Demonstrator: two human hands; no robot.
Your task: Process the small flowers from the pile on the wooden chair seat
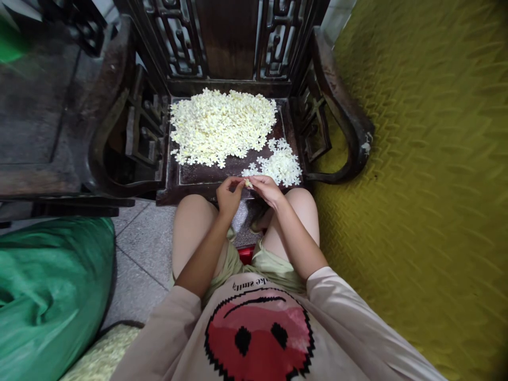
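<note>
A dark carved wooden chair (200,185) stands in front of my knees. A big heap of pale yellow flower-shaped pieces (220,126) covers most of its seat. A smaller, whiter pile of flower pieces (281,165) lies at the seat's front right. My left hand (229,194) and my right hand (266,189) meet at the seat's front edge, fingertips pinched together on one small flower piece (248,183) between them.
A green sack (47,296) bulges on the tiled floor at my left, with a pale textured bag (101,354) below it. A yellow patterned mat (428,201) fills the right side. The chair's curved armrests (341,111) flank the seat. Dark furniture (35,116) sits far left.
</note>
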